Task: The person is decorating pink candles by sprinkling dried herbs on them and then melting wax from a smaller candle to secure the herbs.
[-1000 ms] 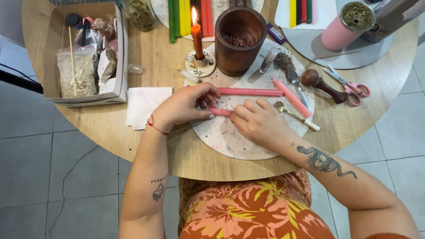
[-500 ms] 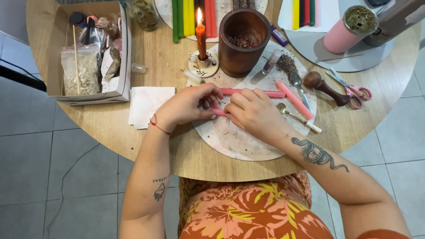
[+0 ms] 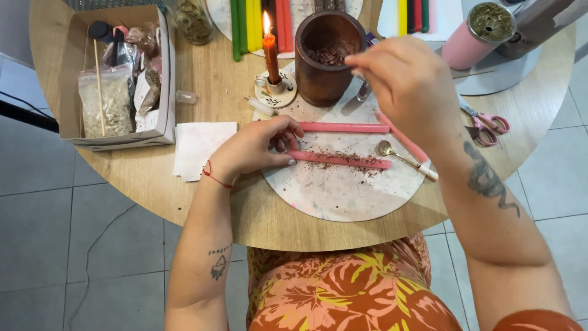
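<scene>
The near pink candle [image 3: 343, 160] lies flat across the round board [image 3: 343, 199], dusted with dried herb crumbs. Its left end is pinned by the left hand [image 3: 254, 147], thumb and fingertips closed on it, and should be kept from rolling. Above the wooden mortar [image 3: 324, 55] the right hand [image 3: 407, 83] is raised with fingertips bunched; whether a pinch is held cannot be told. Any pinch is best spread evenly along the candle, clear of the lit candle [image 3: 270, 55]

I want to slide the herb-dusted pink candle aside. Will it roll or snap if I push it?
The pink candle is a long, thin round stick lying flat on the round board, so it would probably roll. The left hand pins one end, which likely steadies it. Being slim wax, it may snap if bent.
</scene>
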